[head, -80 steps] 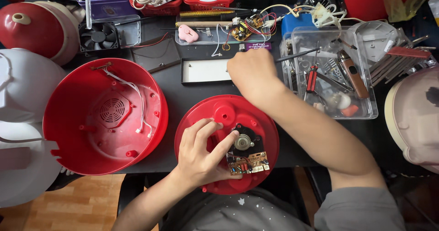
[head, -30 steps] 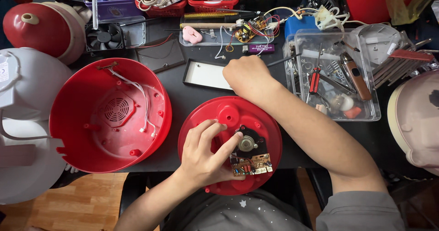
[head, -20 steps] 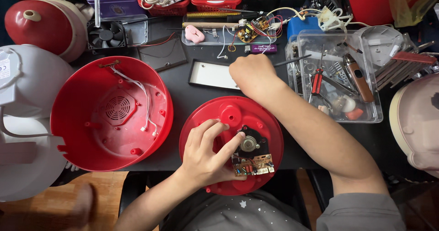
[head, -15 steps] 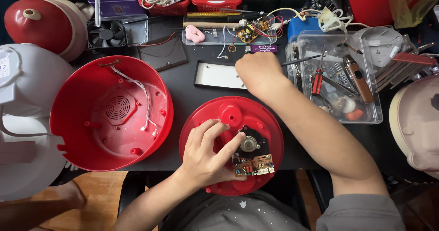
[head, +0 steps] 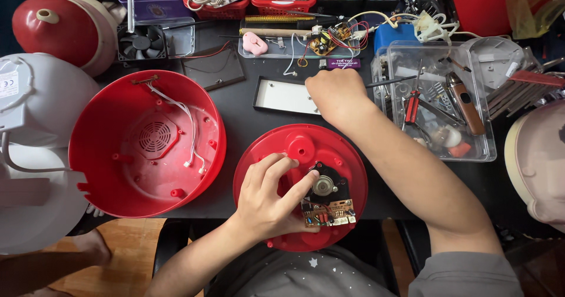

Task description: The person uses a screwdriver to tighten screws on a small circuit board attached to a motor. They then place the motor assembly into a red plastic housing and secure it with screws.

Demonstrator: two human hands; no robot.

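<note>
Fingers (head: 276, 170) of the left hand (head: 268, 200) are spread and pressed on the red round base (head: 300, 185), with the index fingertip laid against the black motor mount (head: 323, 185) above the small circuit board (head: 328, 212); nothing is gripped. Fingers of the right hand (head: 335, 94) are curled shut around a thin dark tool (head: 391, 82), held over the white rectangular plate (head: 285, 97) beside the clear parts tray (head: 435, 106). The base is located at the near edge of the black table (head: 235, 114), with the red bowl-shaped housing (head: 147, 141) just to its left.
</note>
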